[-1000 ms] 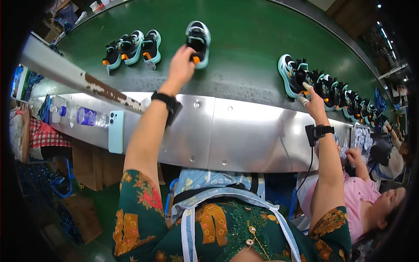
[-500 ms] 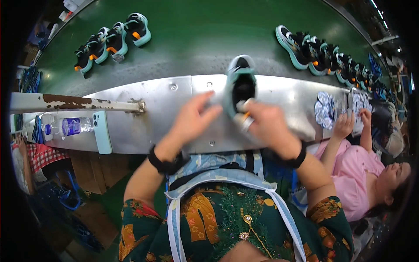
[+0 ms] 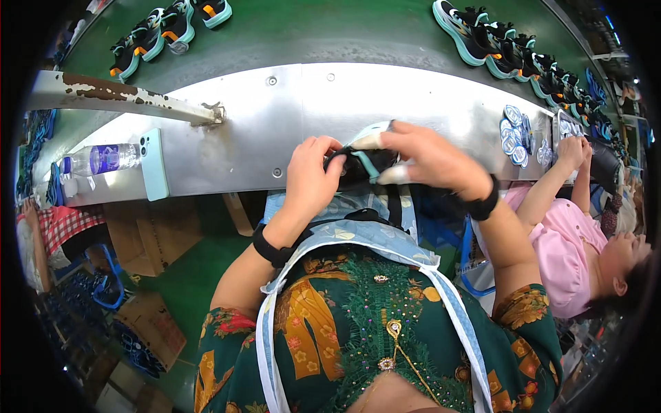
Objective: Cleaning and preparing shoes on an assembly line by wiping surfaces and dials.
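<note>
A black sneaker (image 3: 357, 171) with teal and white parts is between my hands, at the near edge of the metal ledge. My left hand (image 3: 313, 175) grips its left side, fingers curled over the dark rim. My right hand (image 3: 430, 162) is closed on the other side, its thumb and forefinger in pale finger covers around the upper. My fingers hide much of the sneaker, and its sole cannot be made out.
More sneakers stand in rows at far left (image 3: 177, 26) and far right (image 3: 460, 34) on the green belt (image 3: 330, 34). A rusty white bar (image 3: 131, 96), phone (image 3: 154, 165) and water bottle (image 3: 103, 160) are left. Round labels (image 3: 515, 138) and a pink-clad co-worker (image 3: 551, 241) are right.
The sneaker has come nearer to me and is turned, with its opening no longer facing up plainly. My left hand, open and apart before, now grips it. The whole view has tilted downward.
</note>
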Demonstrator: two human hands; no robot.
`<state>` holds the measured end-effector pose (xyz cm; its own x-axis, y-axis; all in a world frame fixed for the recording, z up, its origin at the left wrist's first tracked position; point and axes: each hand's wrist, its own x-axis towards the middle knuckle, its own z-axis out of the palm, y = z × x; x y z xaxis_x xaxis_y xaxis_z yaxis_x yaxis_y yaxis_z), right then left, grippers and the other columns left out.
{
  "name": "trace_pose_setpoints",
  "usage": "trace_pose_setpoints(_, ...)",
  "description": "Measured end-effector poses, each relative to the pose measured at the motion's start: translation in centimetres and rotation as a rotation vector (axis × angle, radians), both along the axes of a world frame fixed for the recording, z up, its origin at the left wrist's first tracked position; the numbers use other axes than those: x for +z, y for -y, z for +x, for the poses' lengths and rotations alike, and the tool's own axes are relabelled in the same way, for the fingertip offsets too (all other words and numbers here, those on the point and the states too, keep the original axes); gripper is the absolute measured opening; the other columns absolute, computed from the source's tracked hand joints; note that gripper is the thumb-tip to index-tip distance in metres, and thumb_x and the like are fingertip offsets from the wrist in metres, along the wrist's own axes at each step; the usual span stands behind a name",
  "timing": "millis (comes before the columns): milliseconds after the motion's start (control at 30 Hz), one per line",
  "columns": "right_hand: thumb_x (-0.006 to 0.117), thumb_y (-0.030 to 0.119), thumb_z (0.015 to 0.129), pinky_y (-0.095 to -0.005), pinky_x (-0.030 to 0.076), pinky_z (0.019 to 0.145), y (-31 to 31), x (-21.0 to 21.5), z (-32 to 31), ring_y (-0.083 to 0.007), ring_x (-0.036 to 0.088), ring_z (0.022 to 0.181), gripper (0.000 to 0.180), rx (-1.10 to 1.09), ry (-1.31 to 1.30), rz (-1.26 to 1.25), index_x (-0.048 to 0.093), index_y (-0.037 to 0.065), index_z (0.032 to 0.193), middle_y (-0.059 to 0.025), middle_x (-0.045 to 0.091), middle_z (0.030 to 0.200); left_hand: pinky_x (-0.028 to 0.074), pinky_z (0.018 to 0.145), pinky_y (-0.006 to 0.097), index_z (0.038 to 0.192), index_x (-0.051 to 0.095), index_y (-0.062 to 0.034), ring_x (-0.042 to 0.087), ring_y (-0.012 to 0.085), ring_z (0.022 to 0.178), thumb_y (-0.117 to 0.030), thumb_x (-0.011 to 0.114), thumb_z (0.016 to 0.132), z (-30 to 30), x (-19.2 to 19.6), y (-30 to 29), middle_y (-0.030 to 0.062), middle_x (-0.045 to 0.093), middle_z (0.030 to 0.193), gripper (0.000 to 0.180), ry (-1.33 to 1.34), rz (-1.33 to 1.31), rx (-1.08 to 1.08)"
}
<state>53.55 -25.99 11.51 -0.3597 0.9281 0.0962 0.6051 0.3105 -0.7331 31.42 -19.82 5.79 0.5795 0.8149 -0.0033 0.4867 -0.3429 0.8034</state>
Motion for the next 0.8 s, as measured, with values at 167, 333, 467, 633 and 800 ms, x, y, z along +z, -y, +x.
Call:
trace_pose_setpoints(167, 0.078, 0.015, 0.067, -0.0433, 0.048, 0.069, 0.9, -0.4, -3.3, -0.0349, 0.058, 0.079, 0.05, -0.181, 0.229, 0.078, 0.06, 0.013, 0.113, -0.0136, 0.056, 0.085, 0.049, 0.075, 0.032, 0.098, 0.062, -0.0007, 0.061, 0.0204, 0.079, -0.008, 0.062, 0.087, -0.1, 0.5, 0.7, 0.0109, 0.062, 0.089, 0.013, 0.118, -0.071, 0.127)
trace_pose_setpoints(333, 0.076, 0.009, 0.066, -0.0438, 0.049, 0.071, -0.2, 0.2, -2.1, -0.0362, 0.06, 0.082, 0.05, -0.098, 0.156, -0.035, 0.06, 0.012, 0.114, -0.0148, 0.058, 0.087, 0.047, 0.066, 0.027, 0.096, 0.064, 0.001, 0.059, 0.0124, 0.076, -0.017, 0.061, 0.093, -0.8, 3.7, 1.1, 0.0072, 0.064, 0.088, 0.018, 0.153, -0.069, 0.177)
trace_pose_setpoints(467, 0.073, 0.005, 0.071, -0.0398, 0.05, 0.07, -0.7, -0.8, -1.7, -0.0321, 0.061, 0.077, 0.06, -0.071, -0.027, -0.078, 0.057, 0.015, 0.128, -0.0138, 0.059, 0.087, 0.044, 0.057, 0.025, 0.087, 0.066, 0.0007, 0.057, 0.0095, 0.065, -0.024, 0.062, 0.092, 0.0, 4.7, -0.4, 0.0023, 0.063, 0.07, 0.026, -0.217, -0.555, -0.155)
trace_pose_setpoints(633, 0.072, 0.01, 0.079, -0.0357, 0.05, 0.067, -0.6, -1.7, -2.1, -0.0295, 0.063, 0.073, 0.035, -0.148, -0.006, -0.016, 0.064, 0.007, 0.113, -0.0146, 0.065, 0.087, 0.045, 0.06, 0.022, 0.09, 0.067, 0.0019, 0.059, 0.0067, 0.069, -0.018, 0.062, 0.091, -1.1, 2.3, 1.1, 0.0029, 0.068, 0.081, 0.02, -0.021, -0.619, -0.054)
trace_pose_setpoints(800, 0.073, 0.017, 0.08, -0.0396, 0.047, 0.062, -0.1, -2.3, -2.9, -0.0338, 0.06, 0.069, 0.023, -0.293, 0.098, 0.058, 0.066, 0.006, 0.099, -0.0151, 0.06, 0.076, 0.045, 0.062, 0.022, 0.092, 0.068, 0.0011, 0.06, 0.0067, 0.071, -0.014, 0.061, 0.091, -1.0, 2.0, 1.4, 0.002, 0.068, 0.082, 0.017, 0.034, -0.593, -0.019)
